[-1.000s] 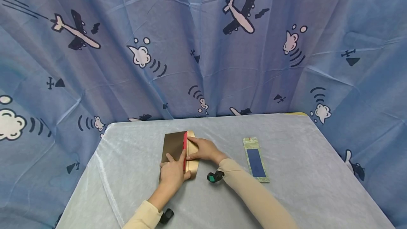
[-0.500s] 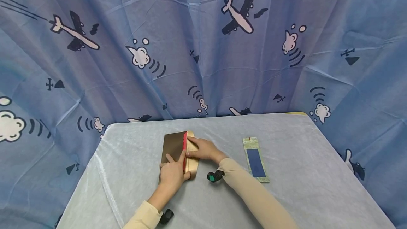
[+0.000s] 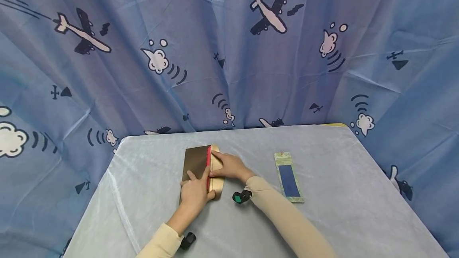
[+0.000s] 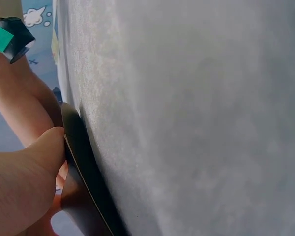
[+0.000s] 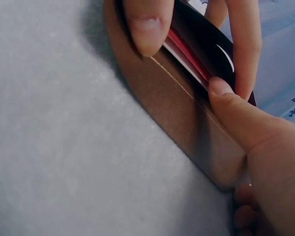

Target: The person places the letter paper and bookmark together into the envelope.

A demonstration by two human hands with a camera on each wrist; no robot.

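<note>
A flat, envelope-like folder (image 3: 195, 157) lies on the grey cloth, with a brown face on the left and a gold strip (image 3: 216, 188) along its right side. Between them shows a narrow red strip (image 3: 208, 156); the right wrist view looks into a dark gap with red and white layers (image 5: 189, 54) inside. My left hand (image 3: 193, 194) spreads its fingers over the brown face, index along the red strip, thumb pressing the gold part. With its thumb (image 5: 236, 108) on the inner edge and fingers on the outside, my right hand (image 3: 231, 166) pinches the gold part.
Right of the hands lies a long green card with a dark blue panel (image 3: 289, 180). The grey cloth (image 3: 340, 194) covers the table, and a blue curtain with printed planes (image 3: 251, 83) hangs behind it. Both wrists carry small black cameras.
The view has shifted slightly. Both hands keep their places on the folder, and the green card has stayed put.
</note>
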